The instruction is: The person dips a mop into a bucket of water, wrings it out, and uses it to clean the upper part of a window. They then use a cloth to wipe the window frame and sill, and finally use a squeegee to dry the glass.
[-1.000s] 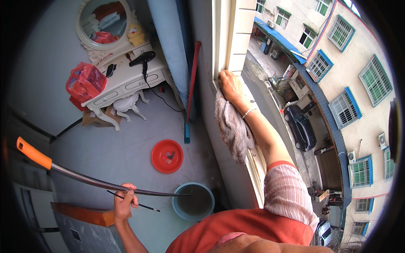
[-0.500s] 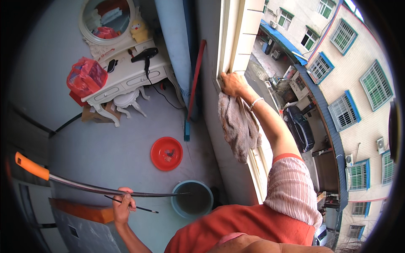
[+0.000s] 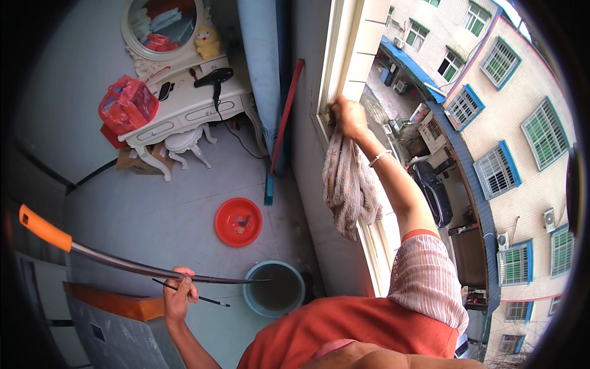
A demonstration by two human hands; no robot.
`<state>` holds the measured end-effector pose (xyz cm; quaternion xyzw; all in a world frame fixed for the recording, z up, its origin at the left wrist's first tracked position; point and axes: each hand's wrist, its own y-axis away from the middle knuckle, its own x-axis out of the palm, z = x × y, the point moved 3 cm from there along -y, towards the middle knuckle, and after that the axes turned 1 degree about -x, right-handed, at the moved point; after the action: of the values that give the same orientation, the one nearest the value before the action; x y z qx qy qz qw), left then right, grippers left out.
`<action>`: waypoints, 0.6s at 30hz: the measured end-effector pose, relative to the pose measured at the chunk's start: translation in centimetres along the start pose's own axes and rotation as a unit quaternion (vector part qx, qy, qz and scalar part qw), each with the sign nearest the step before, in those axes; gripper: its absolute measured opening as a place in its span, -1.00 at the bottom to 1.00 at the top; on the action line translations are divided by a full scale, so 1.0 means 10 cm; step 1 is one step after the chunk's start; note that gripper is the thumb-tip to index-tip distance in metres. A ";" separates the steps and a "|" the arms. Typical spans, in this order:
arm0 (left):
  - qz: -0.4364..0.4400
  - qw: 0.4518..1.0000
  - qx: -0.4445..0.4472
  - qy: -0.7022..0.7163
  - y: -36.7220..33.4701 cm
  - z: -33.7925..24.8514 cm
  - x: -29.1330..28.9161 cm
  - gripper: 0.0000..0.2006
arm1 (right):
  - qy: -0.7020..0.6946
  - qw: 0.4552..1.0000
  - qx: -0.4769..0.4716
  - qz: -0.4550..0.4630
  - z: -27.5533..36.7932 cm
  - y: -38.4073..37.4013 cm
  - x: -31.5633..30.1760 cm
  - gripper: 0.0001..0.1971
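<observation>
A grey-brown cloth (image 3: 348,187) is gripped by its upper end in the right hand (image 3: 351,118), whose fingers (image 3: 342,106) are curled tight at the inner edge of the pale window frame (image 3: 337,61); the loose part of the cloth is draped along the sill (image 3: 373,246) (whether the fingertips touch the frame cannot be told, since the hand is blurred). In the left hand (image 3: 179,294), the fingers are closed around a long pole (image 3: 132,266) with an orange handle, and a thin dark stick (image 3: 209,300) is held just below it. The pole's far end is held over the blue bucket (image 3: 275,314), where murky liquid is contained; whether the liquid is touched cannot be told. Near the bucket, a red basin (image 3: 222,230) with small scraps inside is set on the floor (image 3: 196,215). Farther off, a black hair dryer (image 3: 215,78) and a red bag (image 3: 127,107) are placed on the white worktop (image 3: 187,96).
</observation>
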<state>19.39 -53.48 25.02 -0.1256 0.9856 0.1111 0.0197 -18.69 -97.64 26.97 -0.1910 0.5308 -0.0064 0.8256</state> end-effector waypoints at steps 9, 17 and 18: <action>-0.069 0.997 -0.027 -0.020 0.26 0.10 -0.18 -0.78 | 0.213 0.959 -0.133 0.131 0.09 0.07 0.37 -0.73; -0.053 0.999 -0.004 -0.008 0.29 0.13 -0.22 -0.76 | 0.225 0.955 -0.142 0.134 0.09 0.10 0.41 -0.76; -0.050 0.999 -0.001 -0.010 0.29 0.13 -0.23 -0.76 | 0.233 0.952 -0.146 0.137 0.10 0.17 0.42 -0.76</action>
<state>20.89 -49.86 24.51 -0.1740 0.9777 0.1125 0.0346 -16.32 -96.71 23.10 -0.2285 0.7245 0.1398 0.6351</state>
